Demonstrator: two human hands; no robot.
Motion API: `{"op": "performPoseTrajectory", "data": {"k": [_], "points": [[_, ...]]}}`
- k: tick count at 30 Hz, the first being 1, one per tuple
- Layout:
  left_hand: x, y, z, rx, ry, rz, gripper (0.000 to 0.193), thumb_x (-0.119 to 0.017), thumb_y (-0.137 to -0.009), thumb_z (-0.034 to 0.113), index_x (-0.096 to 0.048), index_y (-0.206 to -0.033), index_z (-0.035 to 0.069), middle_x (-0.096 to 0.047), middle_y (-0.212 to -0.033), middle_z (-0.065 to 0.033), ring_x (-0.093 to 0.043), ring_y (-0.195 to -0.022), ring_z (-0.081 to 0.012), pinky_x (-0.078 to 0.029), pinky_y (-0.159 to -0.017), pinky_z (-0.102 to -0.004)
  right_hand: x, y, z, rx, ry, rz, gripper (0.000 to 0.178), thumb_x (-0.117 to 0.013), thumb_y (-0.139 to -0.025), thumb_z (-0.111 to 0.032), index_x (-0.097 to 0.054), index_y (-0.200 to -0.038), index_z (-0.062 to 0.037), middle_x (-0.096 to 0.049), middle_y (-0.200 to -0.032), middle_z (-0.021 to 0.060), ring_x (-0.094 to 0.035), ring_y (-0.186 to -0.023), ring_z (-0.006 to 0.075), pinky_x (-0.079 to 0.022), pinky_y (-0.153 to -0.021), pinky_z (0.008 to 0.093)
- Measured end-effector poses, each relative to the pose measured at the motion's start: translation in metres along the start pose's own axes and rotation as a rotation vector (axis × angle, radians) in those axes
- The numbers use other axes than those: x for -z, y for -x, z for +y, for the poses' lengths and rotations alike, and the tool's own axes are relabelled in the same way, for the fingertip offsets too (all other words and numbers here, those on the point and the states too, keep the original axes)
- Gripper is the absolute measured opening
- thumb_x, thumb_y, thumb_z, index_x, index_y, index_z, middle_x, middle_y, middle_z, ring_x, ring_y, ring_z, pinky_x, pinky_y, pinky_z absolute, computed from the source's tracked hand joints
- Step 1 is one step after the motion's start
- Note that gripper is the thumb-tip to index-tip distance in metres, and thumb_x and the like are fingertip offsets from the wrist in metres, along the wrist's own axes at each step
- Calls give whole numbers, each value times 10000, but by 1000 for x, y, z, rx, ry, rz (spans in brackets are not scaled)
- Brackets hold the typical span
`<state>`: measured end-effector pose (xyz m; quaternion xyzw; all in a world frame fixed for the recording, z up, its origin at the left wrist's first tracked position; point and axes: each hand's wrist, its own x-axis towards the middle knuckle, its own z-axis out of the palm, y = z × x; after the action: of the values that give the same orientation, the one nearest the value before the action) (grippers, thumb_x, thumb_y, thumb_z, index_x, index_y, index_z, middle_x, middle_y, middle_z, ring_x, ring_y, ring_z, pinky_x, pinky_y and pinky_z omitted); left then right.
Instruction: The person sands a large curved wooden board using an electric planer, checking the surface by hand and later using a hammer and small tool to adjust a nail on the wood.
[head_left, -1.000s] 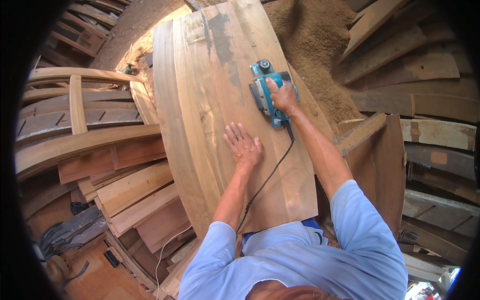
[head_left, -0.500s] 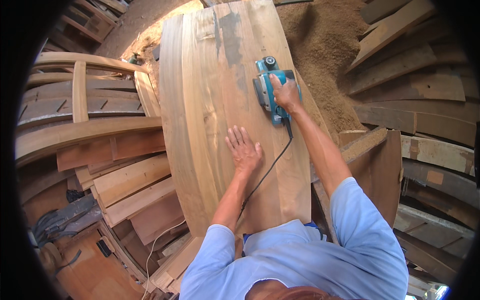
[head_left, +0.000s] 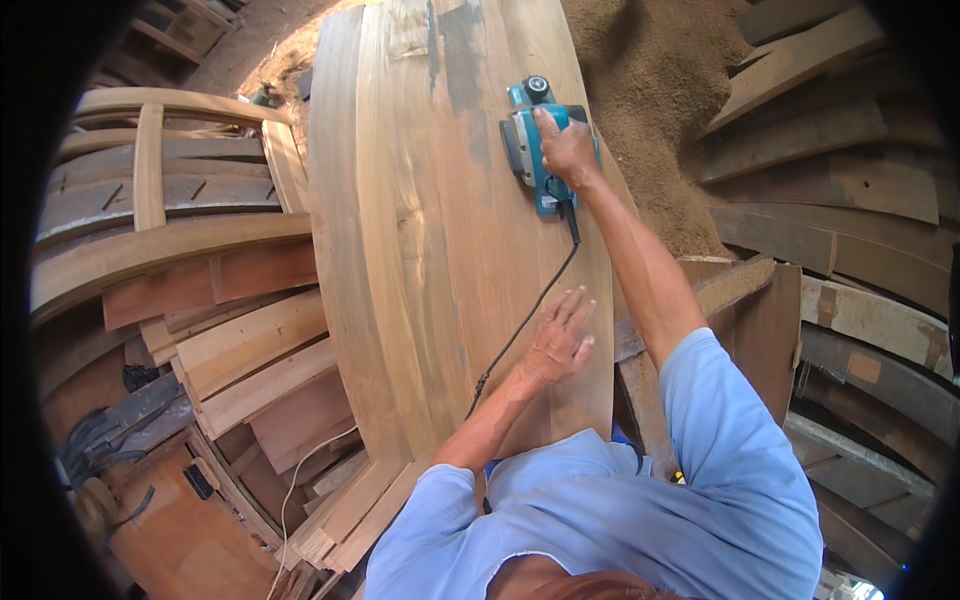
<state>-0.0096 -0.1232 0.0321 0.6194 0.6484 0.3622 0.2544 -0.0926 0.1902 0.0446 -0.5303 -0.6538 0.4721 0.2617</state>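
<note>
My right hand (head_left: 570, 153) is wrapped round the handle of a teal electric planer (head_left: 534, 150) with a black front knob. The planer sits on a wide wooden panel (head_left: 400, 250) made of joined boards, near its right edge. My left hand (head_left: 562, 340) is open, fingers stretched, low over the near right part of the panel; I cannot tell whether it touches the wood. A black power cord (head_left: 540, 298) runs from the back of the planer toward me, passing left of my left hand. Dark grey patches (head_left: 461, 60) mark the panel's far part.
Sawdust (head_left: 660, 130) heaps on the ground to the right. Stacked planks (head_left: 800, 140) stand beyond it. To the left are a curved wooden frame (head_left: 150, 170), more boards (head_left: 255, 350) and coiled dark cable (head_left: 95, 440). A thin white cord (head_left: 293, 490) hangs at the lower left.
The planer and my right hand have moved a little farther away along the panel. My left hand has shifted right and toward me, past the cord.
</note>
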Motion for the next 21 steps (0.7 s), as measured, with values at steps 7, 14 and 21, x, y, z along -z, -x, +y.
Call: {"op": "performPoseTrajectory", "data": {"k": [7,14,21], "points": [[-22,-23,-39,239,-355,110,824,-685,-849,265,-351,-1531,-54,-247,-1629,-339,-170,-1540,-509,-114,-1265,-587,3,-10,-15,-43,17,1,682,-649,-937,-613,-703,-762,44,-704,-715,252,-749,-762,383,-569,-746,466],[-24,-20,-42,307,-391,27,848,-653,-862,315,-319,-1552,-46,-223,-1634,-357,-140,-1551,-509,-76,-1264,-600,-5,-23,-20,-52,1,-19,691,-649,-936,-613,-700,-736,47,-702,-694,243,-749,-742,378,-570,-733,475],[-25,-25,-38,403,-420,124,846,-651,-835,319,-354,-1535,-52,-248,-1623,-362,-157,-1549,-505,-101,-1266,-588,-5,-31,-29,-31,27,7,706,-636,-941,-626,-707,-735,45,-699,-672,214,-742,-678,343,-574,-693,461]]}}
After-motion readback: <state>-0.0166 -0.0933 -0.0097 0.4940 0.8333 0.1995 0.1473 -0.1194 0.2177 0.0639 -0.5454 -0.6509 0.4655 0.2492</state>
